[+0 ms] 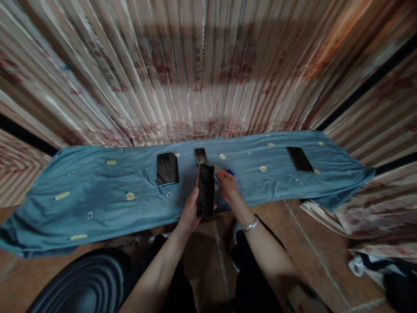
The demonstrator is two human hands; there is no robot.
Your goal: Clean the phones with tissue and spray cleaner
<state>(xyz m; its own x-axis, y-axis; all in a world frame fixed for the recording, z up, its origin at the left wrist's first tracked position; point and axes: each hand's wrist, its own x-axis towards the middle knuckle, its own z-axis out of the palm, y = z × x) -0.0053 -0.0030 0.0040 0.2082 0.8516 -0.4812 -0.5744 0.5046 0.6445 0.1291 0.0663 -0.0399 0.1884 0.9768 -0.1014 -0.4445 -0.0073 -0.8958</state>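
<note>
My left hand [191, 206] is closed around a dark smartphone [205, 191], gripping its lower left side with the screen facing me. In my right hand [227, 184] a small greyish cloth [216, 173] is pinched, pressed against the phone's upper right edge. Just beyond the phone's top lies a small dark rectangular object [200, 155], its kind unclear. A blue item [231, 172] with a clear, blue-marked part shows beside my right hand, partly hidden by it.
A blue patterned cloth [146, 208] covers the long table. Dark phones, apparently stacked [167, 168], lie left of centre, and another dark phone or tablet [300, 159] lies at the right. Pleated curtains [195, 78] hang behind. A black round stool [84, 287] stands at lower left.
</note>
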